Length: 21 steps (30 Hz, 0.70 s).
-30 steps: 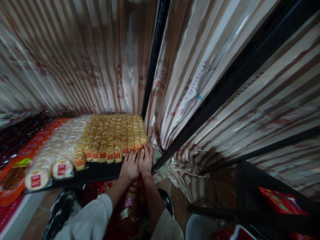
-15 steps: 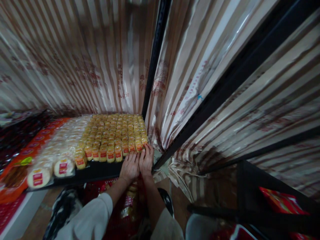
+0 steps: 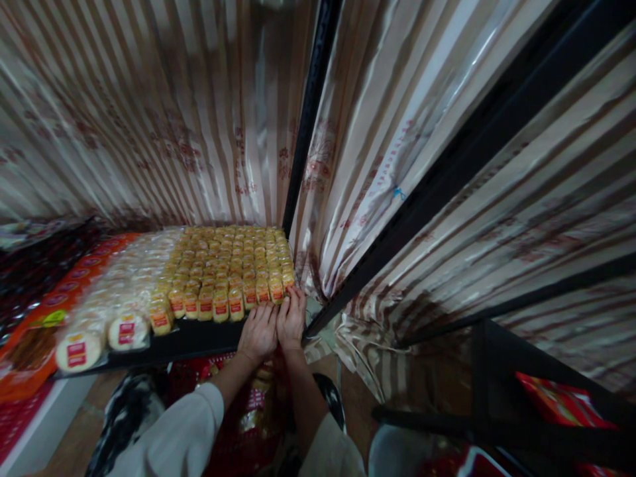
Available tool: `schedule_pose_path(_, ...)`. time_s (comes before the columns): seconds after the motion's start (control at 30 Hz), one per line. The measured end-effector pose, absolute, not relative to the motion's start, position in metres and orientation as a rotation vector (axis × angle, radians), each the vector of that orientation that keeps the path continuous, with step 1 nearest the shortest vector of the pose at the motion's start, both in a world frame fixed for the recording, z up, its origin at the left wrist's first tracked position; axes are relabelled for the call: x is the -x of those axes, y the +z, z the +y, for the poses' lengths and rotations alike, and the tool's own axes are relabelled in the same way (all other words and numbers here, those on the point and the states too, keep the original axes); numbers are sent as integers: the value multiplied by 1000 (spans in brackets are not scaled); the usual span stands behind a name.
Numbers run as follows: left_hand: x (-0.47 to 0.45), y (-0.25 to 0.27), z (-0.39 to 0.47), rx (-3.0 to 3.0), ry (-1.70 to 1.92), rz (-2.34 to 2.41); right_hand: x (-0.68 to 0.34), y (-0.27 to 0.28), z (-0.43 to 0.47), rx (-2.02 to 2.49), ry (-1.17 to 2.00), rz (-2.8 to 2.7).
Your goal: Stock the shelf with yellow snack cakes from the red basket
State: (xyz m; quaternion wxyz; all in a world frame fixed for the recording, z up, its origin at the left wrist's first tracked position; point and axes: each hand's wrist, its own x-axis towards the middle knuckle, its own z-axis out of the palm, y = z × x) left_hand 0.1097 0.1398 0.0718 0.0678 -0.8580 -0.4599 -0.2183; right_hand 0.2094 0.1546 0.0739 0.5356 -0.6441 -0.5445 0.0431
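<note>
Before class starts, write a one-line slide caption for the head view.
Left hand and right hand side by side at a black shelf's front edge, before tight rows of small yellow packets.

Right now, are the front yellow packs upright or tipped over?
Upright, those in plain view: the yellow packs stand side by side on the shelf, taller than wide, red labels facing out.

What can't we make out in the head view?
All head view:
- Print on yellow packs: too small and blurred.
- Whether left hand or right hand grips anything: backs of hands hide the finger undersides.
- Gold packs below: partly hidden by forearms.
- Orange packaging: cut off by left edge.
</note>
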Motion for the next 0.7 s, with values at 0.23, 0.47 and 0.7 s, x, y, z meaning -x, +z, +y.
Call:
schedule_pose_path(0.23, -108, 72, 139, 2600, -703, -1354, -209, 72, 153, 1534, 94, -1265)
schedule_pose_path(0.47, -104, 75, 133, 2655, -802, -1332, -212, 81, 146, 1433, 102, -1260)
schedule_pose_path(0.7, -70, 42, 59, 2860, -861, -1372, -182, 75, 79, 1460, 415, -1335)
